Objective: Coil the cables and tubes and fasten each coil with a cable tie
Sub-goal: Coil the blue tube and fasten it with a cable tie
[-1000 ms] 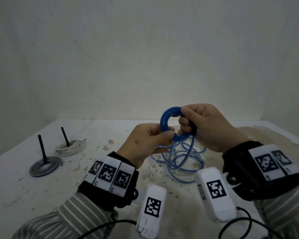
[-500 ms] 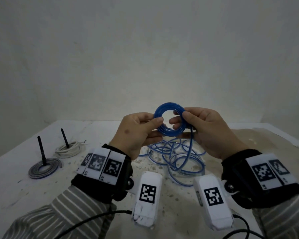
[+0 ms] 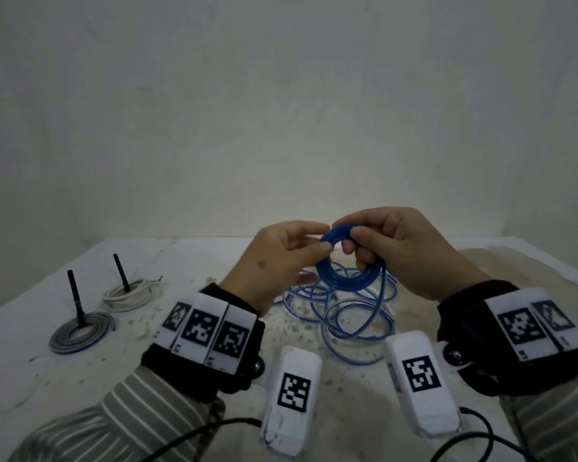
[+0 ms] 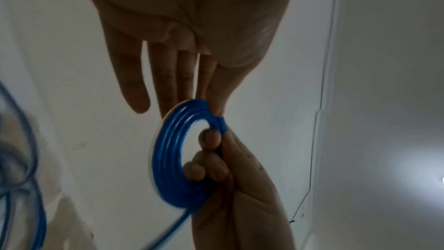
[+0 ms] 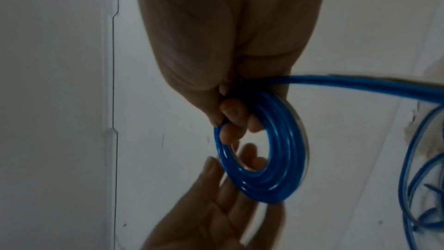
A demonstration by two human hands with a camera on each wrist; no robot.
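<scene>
A small blue tube coil (image 3: 341,283) of several turns is held above the white table (image 3: 30,378), tilted toward me. My right hand (image 3: 349,241) grips its right side, with fingers curled through the ring, as the right wrist view shows (image 5: 228,117). My left hand (image 3: 321,241) pinches the coil's left edge between thumb and nearly straight fingers (image 4: 206,98). The rest of the tube (image 3: 380,288) hangs from the coil into loose loops on the table below. A tail (image 5: 360,85) leaves the coil past my right palm.
At the left of the table lie a grey coil (image 3: 80,331) and a white coil (image 3: 131,295), each with a black cable tie (image 3: 75,295) standing upright. A wall stands close behind the table. The table's right part is stained brown (image 3: 531,271).
The blue coil has dropped a little and tipped from upright to tilted. My right fingers have gone further through the ring, and my left hand has shifted its pinch on the left edge.
</scene>
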